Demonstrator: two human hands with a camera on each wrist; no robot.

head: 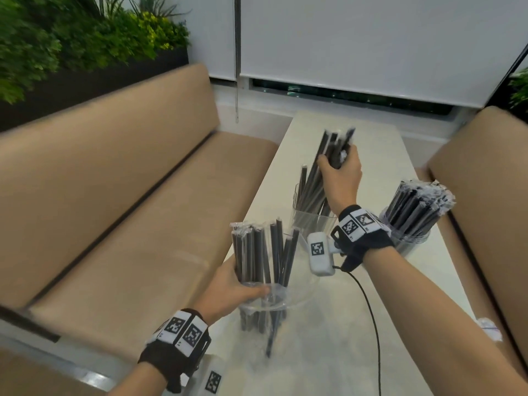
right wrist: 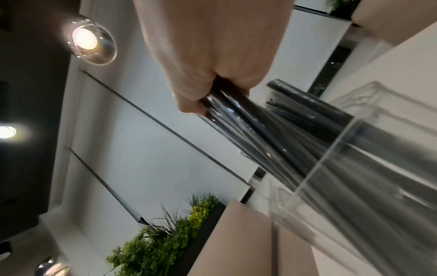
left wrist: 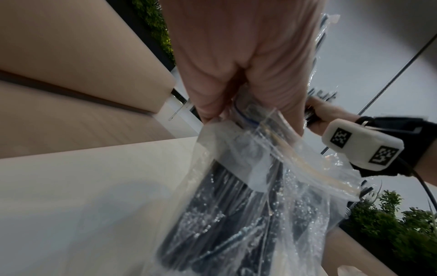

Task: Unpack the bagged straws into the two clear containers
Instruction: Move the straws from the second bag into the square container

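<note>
My left hand [head: 228, 290] grips a clear plastic bag [head: 271, 307] with several black wrapped straws [head: 257, 252] standing up out of it, at the near left of the pale table [head: 328, 361]. In the left wrist view the fingers [left wrist: 212, 89] curl round the bag [left wrist: 248, 186] at its neck. My right hand [head: 340, 172] grips a bundle of black straws [head: 334, 147] whose lower ends sit in a square clear container [head: 311, 221] at mid table. The right wrist view has the bundle [right wrist: 248, 119] slanting into that container [right wrist: 354, 168]. A round clear container [head: 411, 238] at the right holds several wrapped straws [head: 420, 204].
Tan padded benches [head: 128, 195] flank the narrow table on both sides. A black cable [head: 374, 324] runs from my right wrist device across the table. A planter with greenery [head: 71, 38] stands behind the left bench. A small crumpled wrapper [head: 490, 328] lies at the table's right edge.
</note>
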